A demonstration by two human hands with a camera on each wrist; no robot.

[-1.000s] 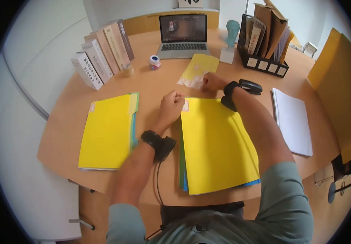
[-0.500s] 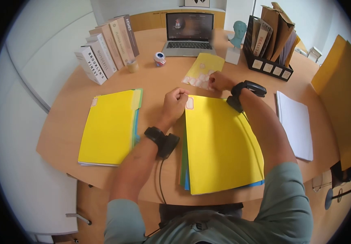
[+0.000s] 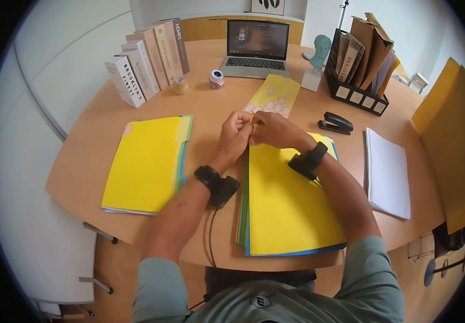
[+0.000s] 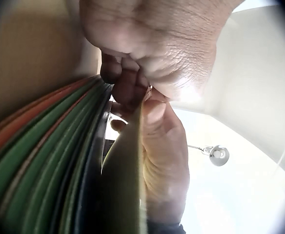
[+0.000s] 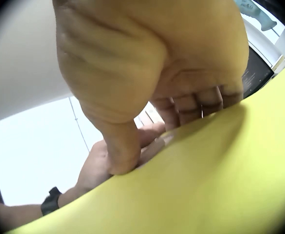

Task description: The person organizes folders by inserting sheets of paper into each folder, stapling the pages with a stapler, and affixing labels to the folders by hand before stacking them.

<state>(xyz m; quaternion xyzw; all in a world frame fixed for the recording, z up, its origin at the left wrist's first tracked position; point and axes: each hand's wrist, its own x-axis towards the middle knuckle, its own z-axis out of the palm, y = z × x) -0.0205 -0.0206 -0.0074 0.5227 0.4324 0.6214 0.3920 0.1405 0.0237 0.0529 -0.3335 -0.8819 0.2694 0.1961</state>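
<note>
Both hands meet at the upper left corner of the top yellow folder [image 3: 292,204], part of a stack of coloured folders. My left hand [image 3: 235,134] pinches that corner from the left. Close beside it, my right hand [image 3: 276,131] grips the top edge; in the right wrist view its thumb lies on the yellow face and its fingers go behind the edge. The left wrist view shows the yellow folder [image 4: 125,180] raised apart from the green and orange edges [image 4: 40,156] beneath. Fingers hide the corner's label. Just beyond lies a yellow sheet with white labels [image 3: 275,97].
Another yellow folder stack [image 3: 143,161] lies left. At right are a black stapler [image 3: 336,124] and white papers [image 3: 387,172]. Along the back stand books [image 3: 146,64], a small jar [image 3: 180,86], a tape roll [image 3: 216,79], a laptop [image 3: 257,46], a bust [image 3: 318,56] and a file rack [image 3: 359,99].
My right hand has come from the label sheet towards me and left, onto the yellow folder's corner beside the left hand. The corner label is now covered, and the stapler shows fully.
</note>
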